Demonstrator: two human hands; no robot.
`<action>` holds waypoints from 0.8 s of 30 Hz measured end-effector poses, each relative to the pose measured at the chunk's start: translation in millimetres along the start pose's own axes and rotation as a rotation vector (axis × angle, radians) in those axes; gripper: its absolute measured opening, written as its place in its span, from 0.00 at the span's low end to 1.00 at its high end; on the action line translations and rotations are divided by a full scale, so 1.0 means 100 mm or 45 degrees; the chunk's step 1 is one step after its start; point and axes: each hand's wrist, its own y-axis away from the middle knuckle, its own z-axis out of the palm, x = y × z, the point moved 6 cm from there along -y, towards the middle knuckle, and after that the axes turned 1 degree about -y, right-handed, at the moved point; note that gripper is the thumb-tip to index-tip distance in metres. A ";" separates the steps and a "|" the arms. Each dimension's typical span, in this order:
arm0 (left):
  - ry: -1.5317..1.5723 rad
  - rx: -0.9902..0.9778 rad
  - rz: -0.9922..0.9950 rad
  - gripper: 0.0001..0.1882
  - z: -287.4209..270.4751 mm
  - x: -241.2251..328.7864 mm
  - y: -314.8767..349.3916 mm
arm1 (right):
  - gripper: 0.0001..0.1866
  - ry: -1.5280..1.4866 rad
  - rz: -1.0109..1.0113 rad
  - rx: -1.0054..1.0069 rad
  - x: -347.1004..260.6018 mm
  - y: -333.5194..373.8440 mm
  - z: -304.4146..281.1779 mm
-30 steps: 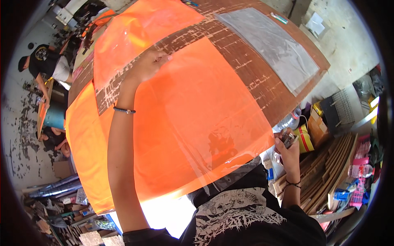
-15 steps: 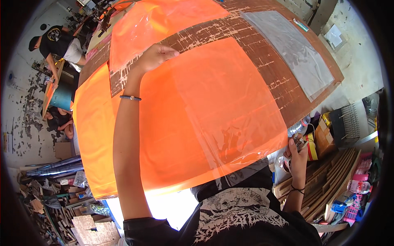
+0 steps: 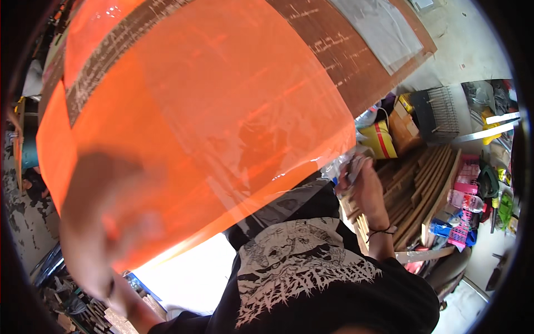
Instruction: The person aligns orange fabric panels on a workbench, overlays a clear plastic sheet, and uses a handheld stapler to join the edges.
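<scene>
A large bright orange sheet (image 3: 119,133) lies over the worn brown table (image 3: 320,47) and hangs past its near edge. Clear plastic film (image 3: 233,78) covers its right part, with creases and glare toward the front. My left hand (image 3: 108,217), smeared by motion, is over the sheet's near left part; its fingers cannot be made out. Beyond the sheet's near right corner, my right hand (image 3: 366,186) is closed around a small shiny metallic thing (image 3: 350,164), its kind unclear. Loose clear plastic shows beside those fingers.
Another orange sheet (image 3: 92,42) lies at the far left, and folded greyish clear plastic (image 3: 381,33) at the far right. Stacked curved wooden strips (image 3: 414,189), a yellow pack (image 3: 378,139) and a pink basket (image 3: 464,183) stand at right. Wood scraps (image 3: 64,303) fill the lower left.
My left hand has come from the sheet's far edge back to its near left side. The view has shifted, and my right hand stays by the near right corner.
</scene>
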 end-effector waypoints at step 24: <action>1.972 0.912 -0.081 0.35 3.02 0.40 0.10 | 0.19 -0.096 0.316 -0.271 0.27 0.38 0.29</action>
